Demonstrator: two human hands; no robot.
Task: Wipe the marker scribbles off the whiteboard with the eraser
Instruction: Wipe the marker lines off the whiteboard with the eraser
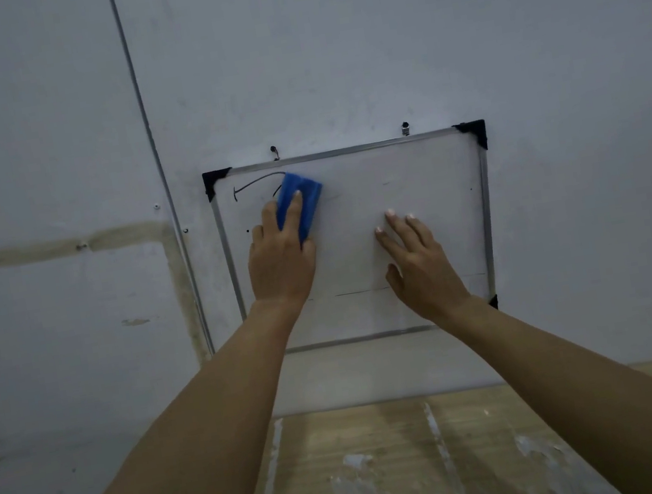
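One whiteboard [392, 193] hangs on a grey wall [328, 54] from two hooks [274, 151], with black corner caps on its metal frame. One blue eraser [302, 199] is pressed against the board's upper left area, the left hand [281, 260] clamped on it with its grip closed around the block. Black marker scribbles [258, 182] lie just left of the eraser. The right hand [420, 261] rests flat on the board, fingers spread apart. Below is a worn wooden tabletop [415, 467].
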